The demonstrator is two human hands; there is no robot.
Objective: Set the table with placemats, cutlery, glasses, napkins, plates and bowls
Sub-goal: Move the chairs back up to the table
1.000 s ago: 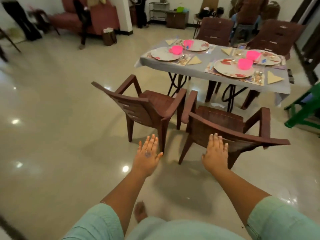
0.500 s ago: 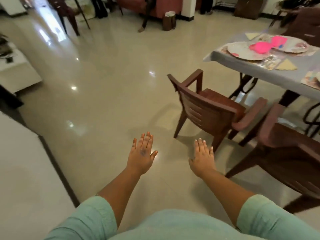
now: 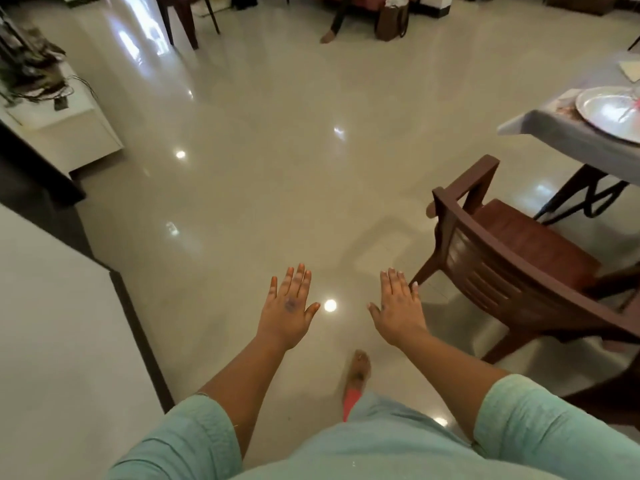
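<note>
Two hands out front in the head view, left hand (image 3: 289,308) and right hand (image 3: 398,308), both flat with fingers straight and spread, palms down over the glossy floor (image 3: 259,185), holding nothing, well apart from the desk (image 3: 554,136) at far right. On that desk's corner, a plate (image 3: 609,110) on a partly hidden placemat (image 3: 568,102), a brown chair (image 3: 512,258) just below. Probably stiff, smooth-glazed, breakable and moderately heavy, so best gripped at opposite rims, thumbs on top.
</note>
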